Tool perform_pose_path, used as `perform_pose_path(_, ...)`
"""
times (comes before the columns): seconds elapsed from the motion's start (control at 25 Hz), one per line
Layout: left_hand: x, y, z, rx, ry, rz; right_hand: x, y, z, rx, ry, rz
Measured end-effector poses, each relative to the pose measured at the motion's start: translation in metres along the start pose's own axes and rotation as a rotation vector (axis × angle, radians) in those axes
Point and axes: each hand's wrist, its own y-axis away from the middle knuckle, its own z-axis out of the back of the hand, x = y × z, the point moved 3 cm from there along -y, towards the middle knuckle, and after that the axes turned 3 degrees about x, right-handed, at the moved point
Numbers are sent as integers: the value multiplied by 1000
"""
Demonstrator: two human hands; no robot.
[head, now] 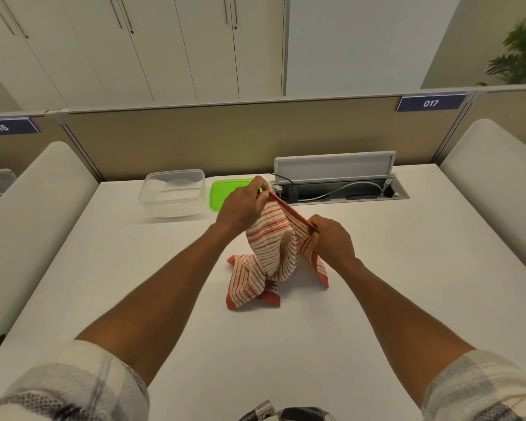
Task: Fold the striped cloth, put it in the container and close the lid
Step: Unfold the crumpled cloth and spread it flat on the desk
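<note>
A red-and-white striped cloth (271,253) hangs crumpled above the middle of the white table, its lower corners resting on the surface. My left hand (240,205) pinches the cloth's upper red edge at the far end. My right hand (331,238) pinches the same edge nearer to me, so the edge is stretched between them. A clear plastic container (172,194) stands open and empty at the back left of the table. Its green lid (222,192) lies flat just right of it, partly hidden behind my left hand.
An open cable box (340,189) with a raised grey flap and wires sits in the table (407,268) at the back right. A beige partition runs along the far edge. Padded white dividers flank the table left and right.
</note>
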Motion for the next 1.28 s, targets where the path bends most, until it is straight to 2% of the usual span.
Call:
perform_pose_path(0.12,7,-12,30,-39,-64,-28,-2,2,12,-33,-2,-22)
perform_pose_path(0.4,27,-37,108,-275,-241,-38,-20,-5,48,-183,91,-116)
perform_pose_path(0.48,37,-40,128,-266,-330,-74,-24,-13,69,-230,108,-132)
perform_pose_path(0.64,62,-39,152,-110,-492,-152,-15,-38,123,-365,124,-107)
perform_pose_path(0.72,62,-41,161,-176,-486,-102,-2,-49,149,-459,123,-51)
perform_pose_path(0.92,50,-40,203,-636,-151,29,33,-58,209,-691,95,86)
perform_pose_path(1.04,44,-23,215,-802,-13,54,49,-44,235,-808,82,144)
perform_pose_path(1.16,45,4,215,-779,159,46,53,-17,250,-862,24,177)
perform_pose_path(1.28,57,36,207,-581,456,57,35,17,244,-820,-7,185)
